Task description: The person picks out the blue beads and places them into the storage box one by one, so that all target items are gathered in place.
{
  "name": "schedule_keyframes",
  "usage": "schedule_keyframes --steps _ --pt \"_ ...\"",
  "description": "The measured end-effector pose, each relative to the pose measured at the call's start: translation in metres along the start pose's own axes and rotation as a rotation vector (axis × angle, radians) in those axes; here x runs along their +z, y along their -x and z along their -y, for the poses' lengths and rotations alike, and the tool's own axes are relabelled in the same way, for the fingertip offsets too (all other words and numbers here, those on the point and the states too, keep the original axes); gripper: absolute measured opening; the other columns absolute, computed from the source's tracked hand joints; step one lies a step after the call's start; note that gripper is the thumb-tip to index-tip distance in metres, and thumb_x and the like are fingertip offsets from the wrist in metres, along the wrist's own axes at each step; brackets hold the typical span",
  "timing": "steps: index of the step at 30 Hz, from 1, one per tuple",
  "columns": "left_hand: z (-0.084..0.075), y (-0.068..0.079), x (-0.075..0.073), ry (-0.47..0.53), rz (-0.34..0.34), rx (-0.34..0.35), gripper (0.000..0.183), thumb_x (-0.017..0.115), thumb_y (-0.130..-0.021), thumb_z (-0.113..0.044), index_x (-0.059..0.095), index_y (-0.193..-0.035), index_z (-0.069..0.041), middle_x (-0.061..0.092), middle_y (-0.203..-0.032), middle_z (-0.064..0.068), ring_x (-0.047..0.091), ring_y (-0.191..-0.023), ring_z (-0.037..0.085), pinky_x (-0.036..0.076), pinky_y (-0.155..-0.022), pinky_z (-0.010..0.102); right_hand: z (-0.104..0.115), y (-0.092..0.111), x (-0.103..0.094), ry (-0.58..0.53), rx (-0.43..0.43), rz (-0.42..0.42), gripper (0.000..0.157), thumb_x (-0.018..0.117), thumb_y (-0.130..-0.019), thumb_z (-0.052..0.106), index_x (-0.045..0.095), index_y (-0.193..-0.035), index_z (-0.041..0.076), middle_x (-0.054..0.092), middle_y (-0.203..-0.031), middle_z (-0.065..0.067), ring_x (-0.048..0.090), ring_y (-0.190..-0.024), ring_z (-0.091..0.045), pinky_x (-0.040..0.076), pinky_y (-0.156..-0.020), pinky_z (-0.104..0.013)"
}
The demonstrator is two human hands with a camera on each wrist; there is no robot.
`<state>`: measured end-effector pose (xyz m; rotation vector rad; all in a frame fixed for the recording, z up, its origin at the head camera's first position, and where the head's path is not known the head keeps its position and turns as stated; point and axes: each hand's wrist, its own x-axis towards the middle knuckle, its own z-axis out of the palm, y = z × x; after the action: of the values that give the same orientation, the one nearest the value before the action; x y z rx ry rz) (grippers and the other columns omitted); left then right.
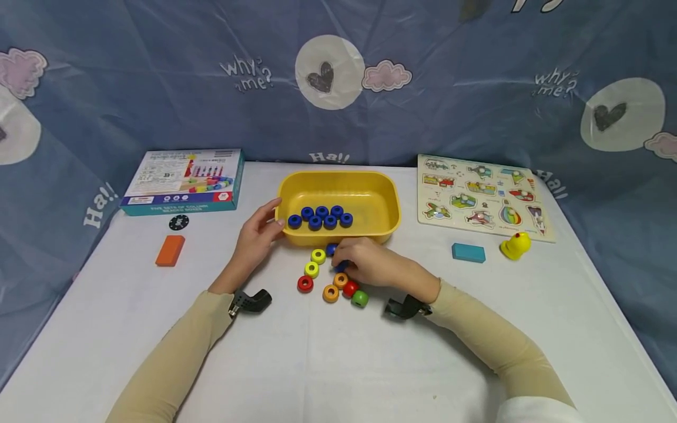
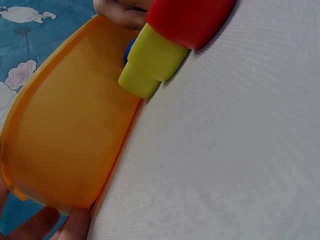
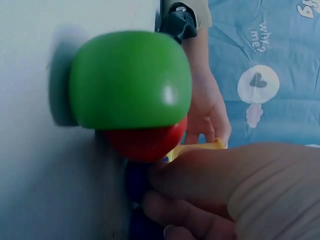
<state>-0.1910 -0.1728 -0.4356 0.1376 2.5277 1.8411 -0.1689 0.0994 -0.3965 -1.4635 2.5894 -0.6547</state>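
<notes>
Blue printed cloth stands behind a white-covered table. Your left hand rests at the left end of the yellow tray, thumb and fingers spread against its wall and rim. Your right hand, just in front of the tray, pinches a blue bead on the table between thumb and fingers; the head view half hides this, while the right wrist view shows the thumb tip against it. A second blue bead sits just beyond, by the tray's front wall. Only the head view shows the tray's inside: seven blue beads, toward the front left. Near your right hand lie two yellow beads, a red bead, two orange beads, another red bead and a green bead, which looms largest in the right wrist view. The left wrist view adds the tray's outer side, your fingertips touching its end. Head view only, left: boxed set, black disc, orange block; right: puzzle board, teal block, yellow toy chick.
</notes>
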Motion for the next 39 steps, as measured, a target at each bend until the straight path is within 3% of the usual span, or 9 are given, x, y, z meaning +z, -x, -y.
schedule_keyframes --steps 8,31,35,39 --pt "0.001 0.0 0.0 0.0 -0.003 0.021 0.05 0.051 -0.101 -0.027 0.039 -0.149 -0.029 0.041 -0.152 0.006 0.057 -0.123 0.029 0.054 -0.09 0.018 -0.003 0.001 -0.002 -0.013 0.019 0.006 0.018 0.073 -0.081 0.003 0.073 -0.099 0.008 0.069 -0.097 -0.002 0.06 -0.085 -0.013 0.054 -0.074 -0.019" --pt "0.001 0.001 0.001 -0.008 -0.003 0.021 0.05 0.052 -0.1 -0.028 0.039 -0.149 -0.028 0.039 -0.153 0.002 0.055 -0.126 0.028 0.054 -0.093 0.023 -0.003 0.003 -0.002 0.045 0.029 0.041 0.018 0.075 -0.083 0.008 0.074 -0.1 0.01 0.071 -0.099 -0.001 0.063 -0.092 -0.011 0.056 -0.085 -0.022" --pt "0.001 0.002 0.001 -0.007 -0.005 0.03 0.05 0.052 -0.1 -0.029 0.039 -0.149 -0.028 0.04 -0.153 0.002 0.056 -0.125 0.028 0.055 -0.091 0.021 0.0 0.003 -0.011 -0.004 0.027 0.02 0.018 0.075 -0.082 0.006 0.074 -0.1 0.009 0.071 -0.099 -0.001 0.063 -0.09 -0.011 0.057 -0.082 -0.02" --pt "0.001 0.002 0.001 -0.021 -0.015 0.034 0.05 0.052 -0.1 -0.03 0.04 -0.149 -0.027 0.04 -0.153 0.002 0.055 -0.126 0.028 0.055 -0.09 0.021 0.007 0.001 -0.032 -0.026 0.004 -0.054 0.017 0.075 -0.083 0.005 0.073 -0.1 0.008 0.07 -0.1 -0.002 0.062 -0.086 -0.013 0.056 -0.076 -0.02"
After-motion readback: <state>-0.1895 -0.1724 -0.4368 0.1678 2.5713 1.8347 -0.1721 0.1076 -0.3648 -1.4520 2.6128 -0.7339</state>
